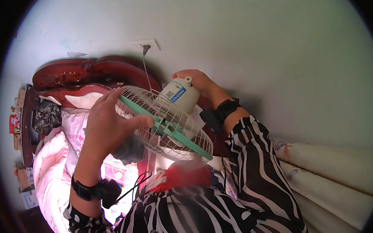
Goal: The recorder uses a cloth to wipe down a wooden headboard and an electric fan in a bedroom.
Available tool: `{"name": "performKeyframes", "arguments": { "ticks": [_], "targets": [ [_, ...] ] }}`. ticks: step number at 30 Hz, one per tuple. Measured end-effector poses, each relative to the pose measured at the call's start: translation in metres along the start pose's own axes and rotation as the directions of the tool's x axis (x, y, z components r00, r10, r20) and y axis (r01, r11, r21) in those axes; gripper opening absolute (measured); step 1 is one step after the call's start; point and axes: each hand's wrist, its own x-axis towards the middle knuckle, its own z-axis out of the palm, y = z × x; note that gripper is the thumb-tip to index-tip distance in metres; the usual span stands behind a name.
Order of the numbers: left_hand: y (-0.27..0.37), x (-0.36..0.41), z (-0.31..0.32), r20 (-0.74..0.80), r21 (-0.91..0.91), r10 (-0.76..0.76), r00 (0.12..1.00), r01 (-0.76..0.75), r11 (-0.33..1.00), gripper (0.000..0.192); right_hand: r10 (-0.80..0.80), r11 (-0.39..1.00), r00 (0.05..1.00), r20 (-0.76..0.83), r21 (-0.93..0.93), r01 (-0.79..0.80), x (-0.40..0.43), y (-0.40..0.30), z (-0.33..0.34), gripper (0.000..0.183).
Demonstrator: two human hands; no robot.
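An electric fan with a white wire guard (178,147), a green rim band and a cream motor housing (187,99) is tilted in front of me. My left hand (110,122) is at the guard's upper left edge, its fingers on the rim and its thumb over the front near the green centre. Behind the fan, my right hand (194,79) lies over the back of the motor housing, its fingertips partly hidden. The housing bears a label and a small knob. A thin cord runs from the fan's back to a plug (145,48) in the wall socket.
To the left stands a carved dark red wooden headboard (119,70), with pink bedding (51,166) below it. A dark patterned bundle (48,117) lies near a shelf with boxes. Light curtains (328,181) hang at the right. Red cloth (183,179) shows below the fan.
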Motion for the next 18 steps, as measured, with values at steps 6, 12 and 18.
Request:
{"name": "performKeyframes", "arguments": {
  "ticks": [6,12,18],
  "targets": [
    [0.008,0.009,-0.006,0.097,0.047,-0.051,0.994,0.046,0.998,0.091,0.035,0.999,0.999,-0.015,0.014,-0.035,0.001,0.001,0.000,0.027],
    [0.004,0.005,-0.004,0.119,-0.024,-0.044,0.992,0.047,0.999,0.092,0.028,1.000,0.999,-0.019,-0.008,-0.028,-0.001,0.004,-0.002,0.026],
    [0.002,-0.002,-0.013,0.066,0.042,-0.015,0.998,0.012,0.999,0.088,-0.008,0.999,1.000,0.005,0.040,0.008,0.001,0.000,-0.002,0.026]
  ]
}}
